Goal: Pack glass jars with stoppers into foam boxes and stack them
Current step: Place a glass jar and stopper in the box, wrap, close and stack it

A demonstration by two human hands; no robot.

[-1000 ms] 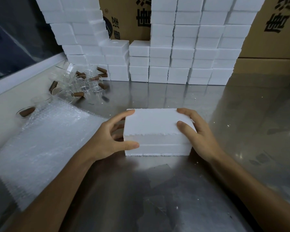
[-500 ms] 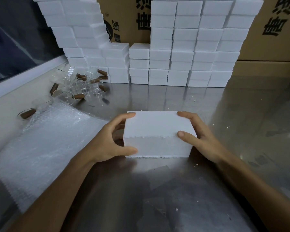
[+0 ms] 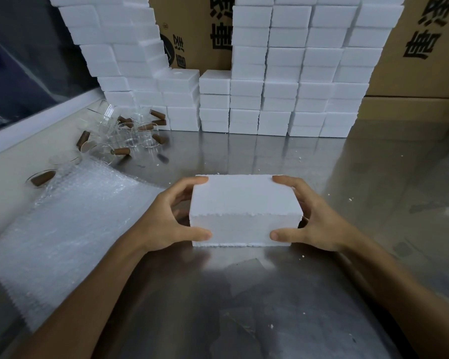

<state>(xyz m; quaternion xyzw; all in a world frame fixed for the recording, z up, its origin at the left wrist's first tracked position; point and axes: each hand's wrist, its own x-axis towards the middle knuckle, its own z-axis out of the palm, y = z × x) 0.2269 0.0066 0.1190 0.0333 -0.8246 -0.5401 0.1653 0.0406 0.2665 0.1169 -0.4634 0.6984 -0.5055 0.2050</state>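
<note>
A closed white foam box (image 3: 244,211) sits on the steel table (image 3: 244,294) in front of me. My left hand (image 3: 166,218) grips its left end, thumb on the front face and fingers curled over the far top corner. My right hand (image 3: 314,218) grips the right end the same way. A heap of clear glass jars (image 3: 130,136) with brown stoppers (image 3: 121,151) lies at the back left. Stacked white foam boxes (image 3: 283,73) form a wall along the back.
A sheet of bubble wrap (image 3: 62,224) covers the table's left side, with a jar and stopper (image 3: 40,178) at its far edge. Brown cardboard cartons (image 3: 425,47) stand behind the foam stacks. Small foam crumbs dot the steel surface.
The lid has closed down flush; the seam gap seen earlier has gone. My right thumb has slid down to the front lower edge, and both hands now hold the box's ends.
</note>
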